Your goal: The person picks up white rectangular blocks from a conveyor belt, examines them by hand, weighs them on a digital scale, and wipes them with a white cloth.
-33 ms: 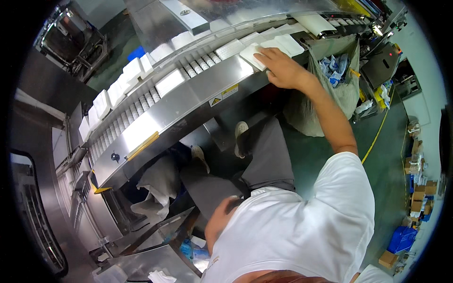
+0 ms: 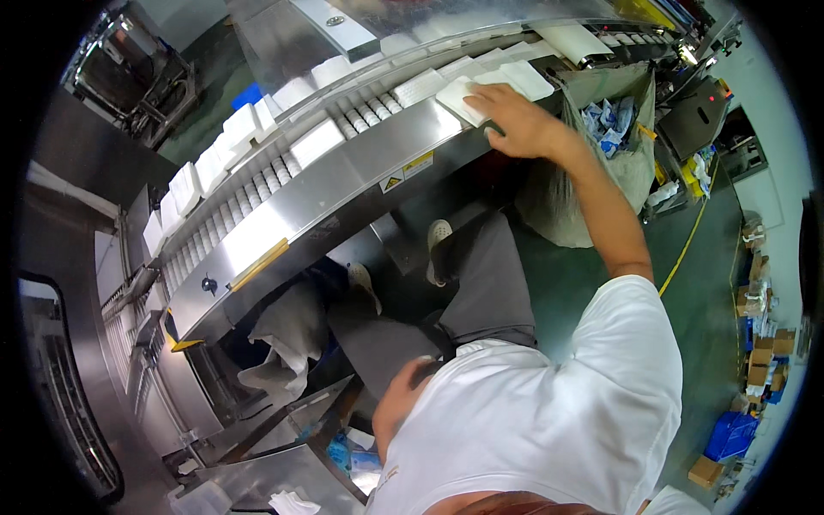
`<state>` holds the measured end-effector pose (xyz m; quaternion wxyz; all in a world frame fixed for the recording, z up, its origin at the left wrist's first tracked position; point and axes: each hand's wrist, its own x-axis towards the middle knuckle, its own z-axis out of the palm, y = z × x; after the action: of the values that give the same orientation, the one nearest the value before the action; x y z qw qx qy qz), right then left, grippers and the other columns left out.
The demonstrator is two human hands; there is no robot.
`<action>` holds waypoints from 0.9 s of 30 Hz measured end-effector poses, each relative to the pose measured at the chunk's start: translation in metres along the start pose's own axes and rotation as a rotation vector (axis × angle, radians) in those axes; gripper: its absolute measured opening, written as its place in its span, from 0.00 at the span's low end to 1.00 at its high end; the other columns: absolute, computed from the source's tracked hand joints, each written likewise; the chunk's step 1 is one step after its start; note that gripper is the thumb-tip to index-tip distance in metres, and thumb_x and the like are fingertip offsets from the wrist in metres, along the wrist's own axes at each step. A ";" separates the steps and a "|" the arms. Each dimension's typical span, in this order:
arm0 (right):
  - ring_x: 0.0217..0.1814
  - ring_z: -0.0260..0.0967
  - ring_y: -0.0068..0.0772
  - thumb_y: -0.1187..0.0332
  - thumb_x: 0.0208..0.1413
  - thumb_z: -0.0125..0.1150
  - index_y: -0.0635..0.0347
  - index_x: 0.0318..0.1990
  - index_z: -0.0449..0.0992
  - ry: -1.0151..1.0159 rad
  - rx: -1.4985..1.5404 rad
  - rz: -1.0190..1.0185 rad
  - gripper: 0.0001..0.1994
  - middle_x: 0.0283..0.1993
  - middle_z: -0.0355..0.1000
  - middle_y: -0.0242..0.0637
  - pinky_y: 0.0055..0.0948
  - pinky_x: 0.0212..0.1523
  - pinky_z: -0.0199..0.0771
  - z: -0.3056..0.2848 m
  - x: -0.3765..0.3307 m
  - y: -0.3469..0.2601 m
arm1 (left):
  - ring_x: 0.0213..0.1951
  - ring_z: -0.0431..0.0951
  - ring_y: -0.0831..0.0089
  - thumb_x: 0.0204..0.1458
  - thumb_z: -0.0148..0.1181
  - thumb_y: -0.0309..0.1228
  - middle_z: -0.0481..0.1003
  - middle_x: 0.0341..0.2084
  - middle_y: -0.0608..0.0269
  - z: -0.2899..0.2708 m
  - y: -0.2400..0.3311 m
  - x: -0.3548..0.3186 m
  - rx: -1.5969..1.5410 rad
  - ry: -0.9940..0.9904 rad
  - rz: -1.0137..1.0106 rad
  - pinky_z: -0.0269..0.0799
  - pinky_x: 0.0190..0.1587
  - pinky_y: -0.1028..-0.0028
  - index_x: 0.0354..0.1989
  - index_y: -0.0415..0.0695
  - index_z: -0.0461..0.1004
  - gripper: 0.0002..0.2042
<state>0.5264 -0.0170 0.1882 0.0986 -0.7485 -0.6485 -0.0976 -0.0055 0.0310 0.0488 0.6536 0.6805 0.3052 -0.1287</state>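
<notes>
My right hand (image 2: 519,122) reaches out over the conveyor's near edge. Its fingers lie stretched on a white folded stack (image 2: 459,100), with the thumb held apart below. Another white stack (image 2: 525,79) is just beyond the fingertips, and more white stacks (image 2: 421,87) line the belt to the left. Farther down the rollers (image 2: 360,118) lies a separate white stack (image 2: 316,142). Low in the view, my left hand (image 2: 400,400) rests by my lap, against my grey trousers. Its fingers are partly hidden there, in shadow.
A steel conveyor rail (image 2: 326,184) runs from lower left to upper right. White stacks (image 2: 219,154) stand along its far side. A large bag (image 2: 592,184) holding blue-and-white wrappers is at the right. Under the conveyor hangs a pale cloth (image 2: 287,335). Cardboard boxes (image 2: 764,352) sit far right.
The separate white stack on the rollers has shifted slightly to the right and up along the conveyor. My right hand has moved very slightly; my left hand stays where it was.
</notes>
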 end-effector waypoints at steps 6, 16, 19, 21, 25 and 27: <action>0.75 0.59 0.51 0.63 0.60 0.59 0.53 0.69 0.68 -0.029 -0.125 0.268 0.28 0.72 0.65 0.49 0.43 0.75 0.59 -0.038 0.062 0.102 | 0.62 0.76 0.56 0.60 0.63 0.38 0.76 0.59 0.47 0.003 0.012 0.001 -0.056 -0.025 -0.061 0.68 0.64 0.66 0.63 0.42 0.73 0.24; 0.76 0.57 0.51 0.66 0.61 0.57 0.53 0.73 0.63 -0.371 -0.179 0.333 0.31 0.74 0.62 0.49 0.43 0.76 0.57 -0.010 0.167 0.163 | 0.61 0.76 0.58 0.58 0.64 0.39 0.77 0.59 0.53 0.007 0.014 0.011 0.034 0.005 -0.078 0.70 0.62 0.66 0.64 0.47 0.73 0.25; 0.76 0.57 0.51 0.67 0.61 0.57 0.53 0.73 0.63 -0.350 -0.153 0.307 0.31 0.75 0.62 0.49 0.43 0.76 0.57 -0.004 0.172 0.174 | 0.60 0.76 0.59 0.58 0.64 0.39 0.78 0.58 0.54 0.011 0.007 0.011 -0.063 0.013 -0.127 0.70 0.62 0.66 0.64 0.47 0.73 0.25; 0.76 0.57 0.51 0.68 0.60 0.56 0.53 0.73 0.62 -0.326 -0.138 0.299 0.31 0.75 0.61 0.49 0.43 0.76 0.57 -0.001 0.173 0.179 | 0.60 0.77 0.59 0.59 0.64 0.39 0.77 0.58 0.54 0.011 0.006 0.012 -0.068 0.016 -0.098 0.70 0.63 0.66 0.64 0.47 0.73 0.25; 0.76 0.58 0.51 0.69 0.60 0.56 0.54 0.74 0.62 -0.244 -0.104 0.295 0.32 0.75 0.61 0.49 0.44 0.76 0.57 -0.007 0.171 0.191 | 0.59 0.77 0.61 0.59 0.65 0.38 0.77 0.58 0.54 0.009 0.011 0.013 0.003 -0.003 -0.135 0.69 0.63 0.67 0.63 0.45 0.73 0.24; 0.76 0.58 0.51 0.70 0.60 0.56 0.54 0.74 0.61 -0.159 -0.079 0.281 0.32 0.75 0.61 0.49 0.44 0.76 0.57 -0.014 0.166 0.187 | 0.60 0.76 0.62 0.59 0.65 0.37 0.77 0.58 0.54 0.011 0.012 0.013 -0.020 -0.029 -0.091 0.69 0.63 0.68 0.64 0.45 0.73 0.24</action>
<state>0.7348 0.1104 0.2434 0.0301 -0.8405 -0.5387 -0.0485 0.0142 0.0240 0.0492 0.6582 0.6573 0.3278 -0.1650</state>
